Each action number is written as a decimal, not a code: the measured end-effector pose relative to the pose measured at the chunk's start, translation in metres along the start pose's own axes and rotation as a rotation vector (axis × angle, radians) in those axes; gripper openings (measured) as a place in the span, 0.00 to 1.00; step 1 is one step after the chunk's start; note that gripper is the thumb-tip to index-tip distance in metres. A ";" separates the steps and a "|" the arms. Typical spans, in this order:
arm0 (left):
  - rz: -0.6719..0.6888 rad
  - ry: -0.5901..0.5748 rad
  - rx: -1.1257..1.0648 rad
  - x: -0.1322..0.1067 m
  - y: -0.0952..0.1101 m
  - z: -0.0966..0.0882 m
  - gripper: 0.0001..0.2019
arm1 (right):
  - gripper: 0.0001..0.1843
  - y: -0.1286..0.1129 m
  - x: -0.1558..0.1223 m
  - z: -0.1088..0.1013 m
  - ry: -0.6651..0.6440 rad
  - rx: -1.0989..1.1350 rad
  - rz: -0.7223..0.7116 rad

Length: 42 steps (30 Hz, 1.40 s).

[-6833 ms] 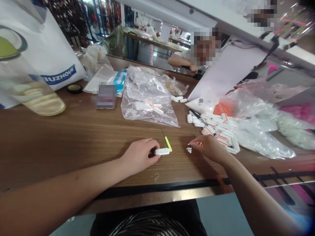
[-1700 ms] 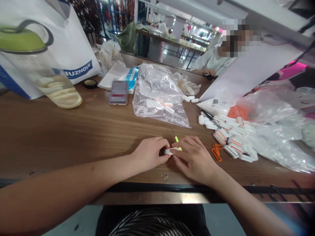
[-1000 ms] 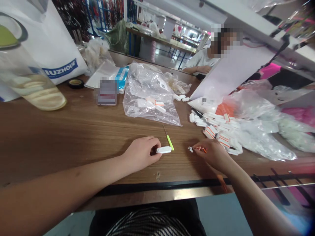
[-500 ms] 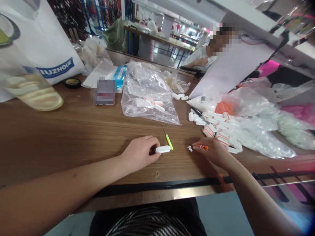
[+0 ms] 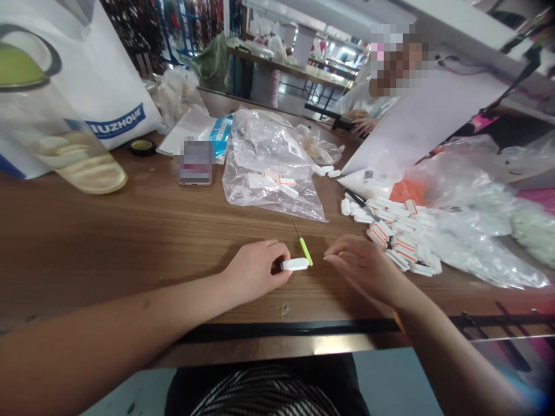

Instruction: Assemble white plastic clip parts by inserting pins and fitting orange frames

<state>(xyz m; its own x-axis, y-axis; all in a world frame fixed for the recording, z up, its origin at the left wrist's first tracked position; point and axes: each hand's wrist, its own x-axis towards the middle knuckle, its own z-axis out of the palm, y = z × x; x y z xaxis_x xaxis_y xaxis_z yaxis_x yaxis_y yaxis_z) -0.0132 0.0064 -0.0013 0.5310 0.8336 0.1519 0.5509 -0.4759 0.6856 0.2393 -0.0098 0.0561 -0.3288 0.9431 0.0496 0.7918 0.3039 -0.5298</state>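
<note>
The left hand is closed and grips a white plastic piece on the table. The right hand is open and empty, near the piece. A green-handled pick lies just beside the piece.

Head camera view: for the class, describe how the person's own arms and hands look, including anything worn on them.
Both arms are bare. The left forearm and right forearm show no sleeves, and the left hand and right hand show no gloves, rings or watch. A small dark spot marks the left forearm. A dark top with pale stripes shows at the bottom of the view.
</note>
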 end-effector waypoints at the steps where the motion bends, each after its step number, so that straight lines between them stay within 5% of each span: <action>1: 0.001 0.004 -0.002 0.000 0.000 0.000 0.04 | 0.09 -0.009 0.004 0.009 -0.015 0.021 -0.095; 4: 0.013 0.015 -0.013 -0.001 -0.001 0.001 0.05 | 0.07 -0.025 0.015 0.033 -0.005 0.012 -0.268; 8: 0.035 0.019 -0.009 -0.001 -0.002 0.002 0.06 | 0.05 -0.028 0.021 0.048 0.036 -0.047 -0.303; 28: 0.049 0.010 -0.012 -0.001 -0.002 0.000 0.05 | 0.05 -0.031 0.020 0.053 0.119 -0.110 -0.373; 34: 0.034 0.005 0.008 0.000 -0.001 -0.001 0.06 | 0.08 -0.034 0.020 0.043 0.002 -0.114 -0.391; 42: 0.044 0.019 -0.015 -0.001 -0.003 0.002 0.06 | 0.07 -0.030 0.009 0.045 0.096 -0.162 -0.425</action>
<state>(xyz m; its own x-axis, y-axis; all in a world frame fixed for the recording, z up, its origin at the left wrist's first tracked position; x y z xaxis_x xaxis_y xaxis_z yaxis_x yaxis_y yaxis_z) -0.0142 0.0069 -0.0049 0.5420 0.8172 0.1959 0.5177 -0.5084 0.6881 0.1893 -0.0168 0.0342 -0.5984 0.7365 0.3154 0.6700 0.6759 -0.3071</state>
